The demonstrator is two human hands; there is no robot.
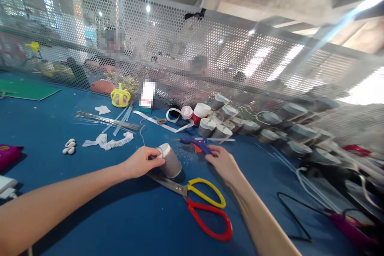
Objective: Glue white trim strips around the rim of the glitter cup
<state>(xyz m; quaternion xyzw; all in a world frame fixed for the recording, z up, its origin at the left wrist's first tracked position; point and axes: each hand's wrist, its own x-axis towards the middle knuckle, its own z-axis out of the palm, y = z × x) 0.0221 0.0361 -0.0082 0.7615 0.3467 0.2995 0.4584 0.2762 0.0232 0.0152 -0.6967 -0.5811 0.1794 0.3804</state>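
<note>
Grey paper cup with a white rim (pixel 169 161) lies tipped on its side on the blue bench (pixel 120 216), its white-rimmed mouth toward the left hand (pixel 141 162) and its closed base lower right; the long axis runs from upper left down to lower right, slightly raised at the mouth. The left grip is closed around the cup near the rim, fingers curled over the top. The right hand (pixel 223 163) rests on the blue hot-glue gun (pixel 196 144), fingers wrapped about its handle; the gun's nozzle points left, its small red light showing. Yellow-and-red-handled steel scissors (pixel 199 200) lie just in front of the cup, blades passing beneath it. A row of similar grey cups (pixel 220 126) stands farther back by the perforated metal screen (pixel 210 48). To do this step well, in my judgement, the cup should be held steady by its rim, clear of the hot nozzle, and the gun brought in slowly.
</note>
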